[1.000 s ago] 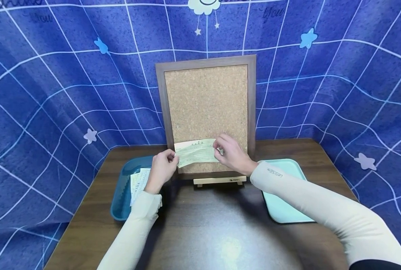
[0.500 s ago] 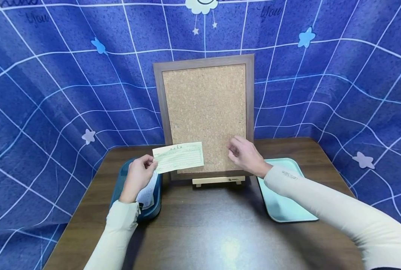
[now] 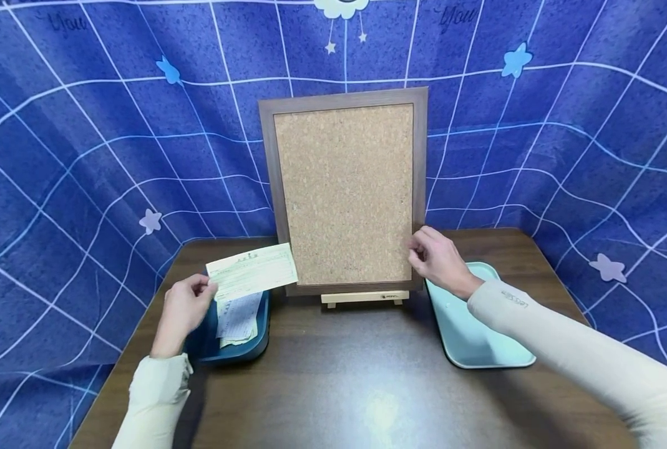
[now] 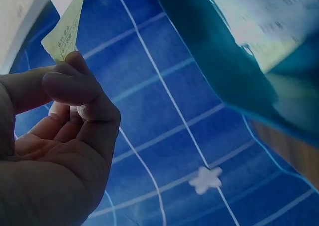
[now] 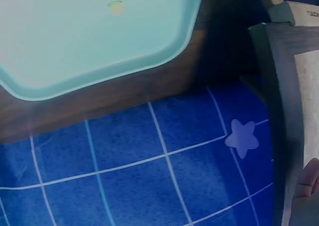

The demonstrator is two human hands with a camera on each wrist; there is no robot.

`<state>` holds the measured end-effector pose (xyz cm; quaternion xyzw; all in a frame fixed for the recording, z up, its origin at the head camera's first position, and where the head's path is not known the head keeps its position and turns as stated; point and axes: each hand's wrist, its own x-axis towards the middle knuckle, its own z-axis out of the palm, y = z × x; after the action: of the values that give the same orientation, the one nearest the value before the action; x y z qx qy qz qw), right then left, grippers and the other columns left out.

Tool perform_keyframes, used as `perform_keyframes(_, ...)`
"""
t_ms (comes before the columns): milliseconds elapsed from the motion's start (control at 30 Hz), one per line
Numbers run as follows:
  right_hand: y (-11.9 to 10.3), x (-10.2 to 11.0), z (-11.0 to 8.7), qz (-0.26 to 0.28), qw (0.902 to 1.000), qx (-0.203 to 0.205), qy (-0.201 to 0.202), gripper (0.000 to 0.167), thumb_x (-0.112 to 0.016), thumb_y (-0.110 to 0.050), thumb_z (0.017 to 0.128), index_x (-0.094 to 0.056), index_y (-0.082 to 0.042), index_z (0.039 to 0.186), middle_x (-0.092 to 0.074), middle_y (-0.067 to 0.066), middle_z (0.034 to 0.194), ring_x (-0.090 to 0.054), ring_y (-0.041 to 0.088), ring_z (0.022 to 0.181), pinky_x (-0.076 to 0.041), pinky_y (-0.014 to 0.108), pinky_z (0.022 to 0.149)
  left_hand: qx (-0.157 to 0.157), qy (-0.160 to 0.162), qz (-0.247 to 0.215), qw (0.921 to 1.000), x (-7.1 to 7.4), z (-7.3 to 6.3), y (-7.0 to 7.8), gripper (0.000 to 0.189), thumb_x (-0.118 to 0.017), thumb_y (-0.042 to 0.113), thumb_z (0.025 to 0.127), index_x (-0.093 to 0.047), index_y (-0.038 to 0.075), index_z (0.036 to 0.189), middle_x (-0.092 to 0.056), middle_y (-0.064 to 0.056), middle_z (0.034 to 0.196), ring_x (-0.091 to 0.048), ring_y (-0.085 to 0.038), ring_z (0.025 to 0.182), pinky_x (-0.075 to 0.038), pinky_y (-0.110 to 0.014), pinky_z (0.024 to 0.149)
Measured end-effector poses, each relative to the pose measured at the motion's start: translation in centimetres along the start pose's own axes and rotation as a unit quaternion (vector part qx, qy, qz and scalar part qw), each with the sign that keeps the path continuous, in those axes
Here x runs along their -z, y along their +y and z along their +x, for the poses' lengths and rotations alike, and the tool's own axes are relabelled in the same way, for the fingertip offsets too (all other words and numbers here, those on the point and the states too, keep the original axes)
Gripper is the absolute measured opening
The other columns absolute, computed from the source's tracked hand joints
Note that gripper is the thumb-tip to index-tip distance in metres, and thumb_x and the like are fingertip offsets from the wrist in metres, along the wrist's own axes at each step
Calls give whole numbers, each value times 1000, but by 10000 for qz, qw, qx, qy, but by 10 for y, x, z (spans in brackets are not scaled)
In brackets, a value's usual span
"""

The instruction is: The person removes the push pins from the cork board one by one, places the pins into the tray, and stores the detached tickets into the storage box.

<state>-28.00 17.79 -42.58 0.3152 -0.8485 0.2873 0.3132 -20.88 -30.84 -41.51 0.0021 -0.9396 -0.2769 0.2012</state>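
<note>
My left hand pinches the left end of a pale green printed paper slip between thumb and fingers. The slip stretches right, over the dark blue tray, its far corner overlapping the board's frame. In the left wrist view a corner of the paper sticks up from the fingertips. More printed papers lie inside the blue tray. My right hand, fingers curled, is at the lower right edge of the cork board; I cannot tell whether it holds something small.
The framed board stands upright on a small wooden easel. A light teal tray is on the brown table at right. In it lies a small yellow thing. A blue curtain hangs behind the table.
The slip, earlier stretched between both hands in front of the board, has moved left over the blue tray in my left hand. My right hand let it go and moved right.
</note>
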Motion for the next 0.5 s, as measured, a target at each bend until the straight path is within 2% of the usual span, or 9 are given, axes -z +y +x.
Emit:
perform_keyframes(133,6,5,-10,-39,9999,-100,-13,10,-61,-3,75,-58,-12,78,-51,-1,77,-49,11,69,-41,28,60,120,159,85,9998,10,-8,-16,9,-62,9,86,-66,1,84,-56,-5,68,-48,-20,60,-37,-33,58)
perform_keyframes(267,13,10,-22,-125,9998,-149,38,10,-62,-4,75,-58,-12,78,-52,-1,77,-52,13,68,-43,30,59,446,177,278,9985,16,-18,-32,11,-62,10,86,-66,0,84,-56,-4,66,-48,-20,60,-37,-34,58)
perform_keyframes(400,22,14,-36,-243,9990,-363,86,12,-63,-3,73,-57,-11,78,-52,-1,77,-50,13,69,-42,32,59,861,122,407,9954,18,-26,-45,14,-60,10,86,-66,-2,87,-59,-7,68,-53,-28,66,-38,-41,65)
perform_keyframes(500,29,15,-48,-341,9975,-612,-11,12,-63,-2,72,-57,-10,78,-51,1,75,-48,15,68,-40,32,58,1082,85,362,9934,17,-31,-52,19,-59,9,85,-61,-6,96,-64,-13,73,-57,-36,73,-37,-47,73)
